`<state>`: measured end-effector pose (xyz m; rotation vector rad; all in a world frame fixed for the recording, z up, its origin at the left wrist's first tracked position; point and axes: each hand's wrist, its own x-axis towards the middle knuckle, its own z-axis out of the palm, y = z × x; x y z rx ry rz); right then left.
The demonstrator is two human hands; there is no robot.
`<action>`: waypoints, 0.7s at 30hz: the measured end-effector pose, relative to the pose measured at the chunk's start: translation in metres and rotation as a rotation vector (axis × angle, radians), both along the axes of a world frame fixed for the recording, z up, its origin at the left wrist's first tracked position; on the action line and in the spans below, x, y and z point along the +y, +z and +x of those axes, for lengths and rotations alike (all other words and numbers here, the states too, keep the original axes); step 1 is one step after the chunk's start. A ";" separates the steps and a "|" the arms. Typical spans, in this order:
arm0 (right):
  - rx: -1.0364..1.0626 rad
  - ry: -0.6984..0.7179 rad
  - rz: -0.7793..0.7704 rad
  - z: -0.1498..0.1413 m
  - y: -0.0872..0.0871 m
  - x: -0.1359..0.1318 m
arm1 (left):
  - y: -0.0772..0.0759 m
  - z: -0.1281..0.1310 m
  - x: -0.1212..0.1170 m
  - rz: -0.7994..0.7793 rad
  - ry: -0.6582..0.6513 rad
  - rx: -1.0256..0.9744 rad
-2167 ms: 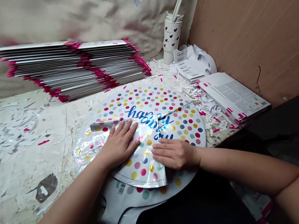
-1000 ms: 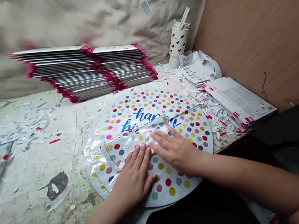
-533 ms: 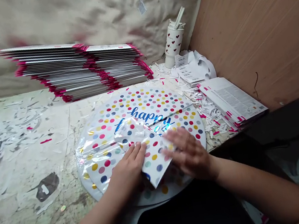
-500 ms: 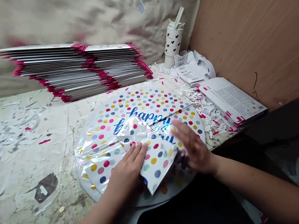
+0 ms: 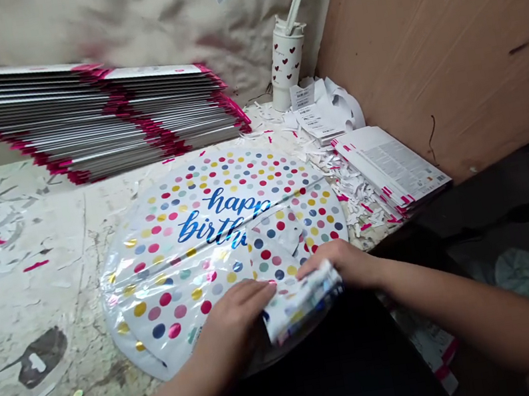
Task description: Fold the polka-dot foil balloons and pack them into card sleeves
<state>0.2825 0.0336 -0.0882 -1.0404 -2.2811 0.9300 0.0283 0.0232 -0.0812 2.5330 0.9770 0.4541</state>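
A flat, round foil balloon [image 5: 169, 268] with coloured dots and blue "happy birth…" lettering lies on the table in front of me. Over its near right part is a folded foil balloon [image 5: 307, 302] with the same dots, bunched into a small bundle at the near edge. My left hand [image 5: 238, 314] is closed on the bundle's left end, thumb side up. On the other end, my right hand [image 5: 341, 266] grips it, fingers curled over its top. The bundle is somewhat blurred, and the fingertips beneath it are hidden.
A tall stack of pink-edged white cards [image 5: 103, 117] stands at the back. Behind the balloons are a white tumbler with hearts [image 5: 287, 62] and a label roll [image 5: 325, 110]. Printed packets [image 5: 394, 166] lie right, among paper shreds [image 5: 352, 173]. A brown board [image 5: 447, 46] borders the right side.
The loosely folded balloon is now a narrower bundle nearer my body. My right hand has come down onto it, and my left hand has shifted to its end. The view has swung slightly right.
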 end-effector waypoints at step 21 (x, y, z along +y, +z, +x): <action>-0.519 -0.217 0.135 -0.046 -0.012 0.026 | 0.058 0.000 0.041 -1.324 0.856 -0.479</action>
